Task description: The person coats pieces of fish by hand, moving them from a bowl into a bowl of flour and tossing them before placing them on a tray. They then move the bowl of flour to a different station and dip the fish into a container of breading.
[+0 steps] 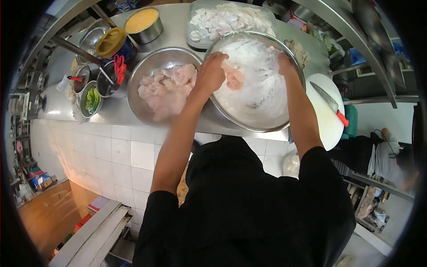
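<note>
A wide steel bowl [227,116] of white flour [255,84] stands before me at the counter's edge. My left hand [213,73] is over its left side, its fingers curled at a pale pink piece of raw meat [234,79] that looks like chicken. On the bowl's far right side, my right hand [284,64] reaches down to the flour. Its fingertips are whitened and partly hidden, so I cannot make out what they hold. Left of the bowl, a perforated steel colander [135,104] contains more raw chicken pieces [167,91].
Behind the bowl lies a tray [192,42] of floured pieces. A knife [327,98] with a red handle rests on a white cutting board [327,131] at right. Red scissors [119,69], a pot of yellow-orange contents [142,22] and a bowl of green slices [92,101] stand at left.
</note>
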A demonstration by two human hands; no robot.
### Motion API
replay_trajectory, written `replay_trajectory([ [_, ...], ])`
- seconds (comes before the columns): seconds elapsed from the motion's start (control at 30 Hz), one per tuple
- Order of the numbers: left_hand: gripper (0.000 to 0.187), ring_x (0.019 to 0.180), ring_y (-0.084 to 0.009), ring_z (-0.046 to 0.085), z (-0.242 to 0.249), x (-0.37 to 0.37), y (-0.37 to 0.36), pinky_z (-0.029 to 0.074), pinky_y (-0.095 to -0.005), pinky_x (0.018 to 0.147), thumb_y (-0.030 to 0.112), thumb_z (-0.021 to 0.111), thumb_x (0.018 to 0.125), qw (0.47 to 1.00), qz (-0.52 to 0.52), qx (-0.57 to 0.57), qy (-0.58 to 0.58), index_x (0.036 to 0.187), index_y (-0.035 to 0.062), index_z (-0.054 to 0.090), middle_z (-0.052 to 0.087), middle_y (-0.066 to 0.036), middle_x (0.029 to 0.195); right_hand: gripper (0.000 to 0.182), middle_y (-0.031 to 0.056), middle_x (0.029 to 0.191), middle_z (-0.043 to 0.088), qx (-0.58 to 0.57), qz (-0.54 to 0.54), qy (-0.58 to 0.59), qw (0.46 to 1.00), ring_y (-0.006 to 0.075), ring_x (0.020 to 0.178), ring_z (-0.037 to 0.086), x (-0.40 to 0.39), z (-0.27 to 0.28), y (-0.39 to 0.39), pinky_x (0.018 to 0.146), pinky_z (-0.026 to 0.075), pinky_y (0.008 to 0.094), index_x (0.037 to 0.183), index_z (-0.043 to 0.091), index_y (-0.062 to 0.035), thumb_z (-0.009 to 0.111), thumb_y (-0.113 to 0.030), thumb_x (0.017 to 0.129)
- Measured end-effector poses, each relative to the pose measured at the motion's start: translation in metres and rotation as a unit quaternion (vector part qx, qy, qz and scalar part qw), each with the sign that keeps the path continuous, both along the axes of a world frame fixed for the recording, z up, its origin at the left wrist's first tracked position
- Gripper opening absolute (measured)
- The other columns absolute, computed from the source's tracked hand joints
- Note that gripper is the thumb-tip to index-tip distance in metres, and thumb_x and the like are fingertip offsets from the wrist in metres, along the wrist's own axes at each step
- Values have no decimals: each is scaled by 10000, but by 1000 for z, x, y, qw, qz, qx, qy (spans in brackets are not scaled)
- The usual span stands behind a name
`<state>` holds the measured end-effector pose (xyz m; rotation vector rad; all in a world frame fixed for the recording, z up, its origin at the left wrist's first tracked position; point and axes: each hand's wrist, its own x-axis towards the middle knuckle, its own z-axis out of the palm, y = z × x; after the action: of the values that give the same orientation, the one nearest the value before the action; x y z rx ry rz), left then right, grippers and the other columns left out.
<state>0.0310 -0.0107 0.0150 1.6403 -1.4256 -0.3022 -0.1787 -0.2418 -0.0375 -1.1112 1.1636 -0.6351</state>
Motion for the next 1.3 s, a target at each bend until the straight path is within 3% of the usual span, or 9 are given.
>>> replay_trajectory([
  [0.1, 384, 1032, -339, 516, -20, 5, 2, 420, -375, 900, -112, 443, 668, 998, -27, -42, -48, 995, 17, 598, 574, -150, 1083, 419, 63, 947, 597, 71, 2, 44, 996, 164, 766, 531, 14, -147, -97, 638, 447, 395, 1068, 590, -56, 565, -397, 824],
  [0.17, 368, 1029, -334, 517, -20, 2, 5, 419, -378, 901, -114, 446, 655, 996, -10, -69, -64, 966, 13, 598, 575, -143, 1076, 336, 142, 947, 614, -124, 116, 232, 958, 227, 803, 562, 90, -83, 0, 612, 450, 429, 943, 626, -31, 537, -333, 824],
  [0.23, 353, 1026, -328, 518, -20, -2, 5, 418, -381, 902, -116, 449, 642, 992, 8, -99, -80, 937, 9, 597, 577, -136, 1070, 330, 165, 1079, 587, -350, 409, 486, 688, 305, 998, 559, 133, -33, 71, 793, 469, 458, 951, 638, -42, 549, -317, 791],
  [0.37, 353, 1012, -322, 522, -22, -8, 9, 423, -392, 889, -130, 450, 633, 987, 70, -134, -58, 921, 18, 590, 578, -133, 1048, 375, 150, 1426, 253, -520, 380, 463, 608, 391, 1290, 265, 86, -11, 164, 920, 361, 603, 1172, 576, -151, 523, -268, 819],
  [0.5, 349, 1011, -320, 519, -20, -11, 11, 425, -399, 873, -139, 440, 632, 988, 49, -128, -67, 913, 16, 577, 574, -133, 1039, 427, 160, 1436, 247, -505, 418, 514, 554, 412, 1245, 340, 50, -41, 91, 952, 397, 487, 1207, 557, -169, 544, -175, 780],
  [0.73, 358, 1015, -329, 517, -20, -15, 11, 416, -394, 892, -152, 452, 628, 990, 70, -105, -59, 919, 14, 579, 568, -139, 1058, 347, 186, 1043, 602, -309, 218, 275, 884, 265, 906, 611, 17, 12, 23, 766, 493, 392, 1113, 564, 9, 602, -146, 805],
  [0.8, 360, 1017, -331, 516, -20, -14, 11, 416, -393, 893, -154, 457, 626, 989, 83, -108, -51, 920, 14, 580, 567, -141, 1060, 385, 153, 1059, 595, -168, 198, 495, 829, 224, 828, 616, -13, -8, 18, 673, 510, 389, 1135, 555, -9, 503, -297, 887],
  [1.03, 332, 1037, -339, 503, -18, -15, 12, 409, -400, 902, -143, 469, 636, 987, 100, -118, -42, 919, -6, 575, 560, -155, 1056, 308, 106, 1048, 592, -33, 237, 148, 960, 190, 940, 572, 42, -4, 181, 723, 476, 320, 1167, 475, 14, 404, -48, 874],
  [1.3, 435, 1112, -376, 450, -14, -16, 15, 371, -428, 942, -172, 443, 624, 982, 113, -145, -31, 1016, -9, 535, 510, -194, 1136, 263, 81, 1047, 578, 128, 158, -154, 967, 235, 896, 560, 102, -2, 84, 691, 487, 401, 1069, 570, -76, 446, -222, 889],
])
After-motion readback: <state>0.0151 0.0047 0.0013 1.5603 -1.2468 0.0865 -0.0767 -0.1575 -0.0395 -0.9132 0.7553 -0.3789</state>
